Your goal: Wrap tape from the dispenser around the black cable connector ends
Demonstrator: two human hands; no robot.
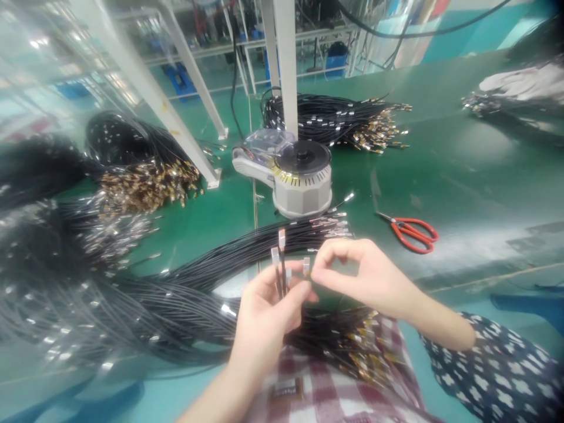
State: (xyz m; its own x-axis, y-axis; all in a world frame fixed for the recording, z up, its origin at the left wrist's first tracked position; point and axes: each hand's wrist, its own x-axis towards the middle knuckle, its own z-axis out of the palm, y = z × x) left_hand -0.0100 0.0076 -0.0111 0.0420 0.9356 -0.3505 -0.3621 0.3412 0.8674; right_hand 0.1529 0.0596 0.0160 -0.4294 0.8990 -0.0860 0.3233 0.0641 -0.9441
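Several black cables (279, 276) with small metal plugs at their ends stand upright in my left hand (268, 305), whose fingers are wrapped round them. Just to the right, my right hand (352, 270) has thumb and forefinger pinched together close to one of the plugs (306, 266). What sits between those fingertips, if anything, is too small to make out. Behind both hands lies a bundle of black cables (247, 244) with silvery ends pointing right. Another bundle with brass-coloured ends (368, 346) rests below my hands, over the checked cloth (317, 388).
A white round tape dispenser (302, 188) stands on the green table (352, 182), beside white metal posts (288, 70). Red-handled scissors or snips (414, 234) lie to the right. Cable heaps (141, 182) cover the left, with another bundle (335, 120) behind the dispenser.
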